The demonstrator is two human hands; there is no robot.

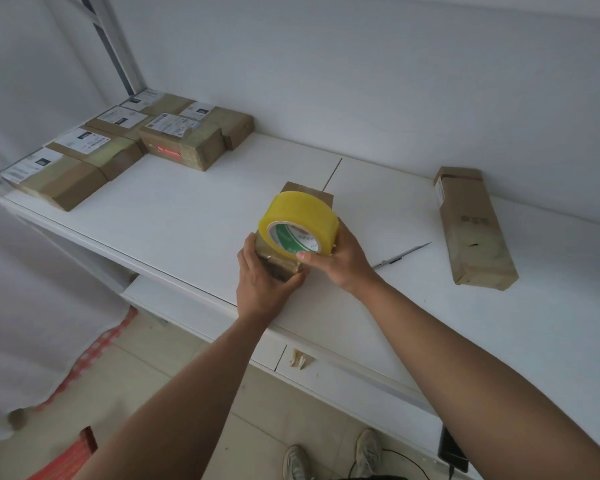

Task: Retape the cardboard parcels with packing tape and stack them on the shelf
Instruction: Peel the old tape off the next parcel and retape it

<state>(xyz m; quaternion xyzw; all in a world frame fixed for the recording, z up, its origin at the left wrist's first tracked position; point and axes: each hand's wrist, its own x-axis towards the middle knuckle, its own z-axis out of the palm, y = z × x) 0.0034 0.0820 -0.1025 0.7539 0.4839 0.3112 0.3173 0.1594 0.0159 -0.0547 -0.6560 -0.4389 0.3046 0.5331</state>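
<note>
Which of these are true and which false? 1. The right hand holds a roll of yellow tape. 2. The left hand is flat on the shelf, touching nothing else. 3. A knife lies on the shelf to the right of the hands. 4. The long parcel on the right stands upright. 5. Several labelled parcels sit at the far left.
1. True: the right hand grips the tape roll.
2. False: the left hand holds the near end of the parcel being taped.
3. True: the knife lies there.
4. False: the long parcel lies flat on the shelf.
5. True: the labelled parcels sit there.
</note>
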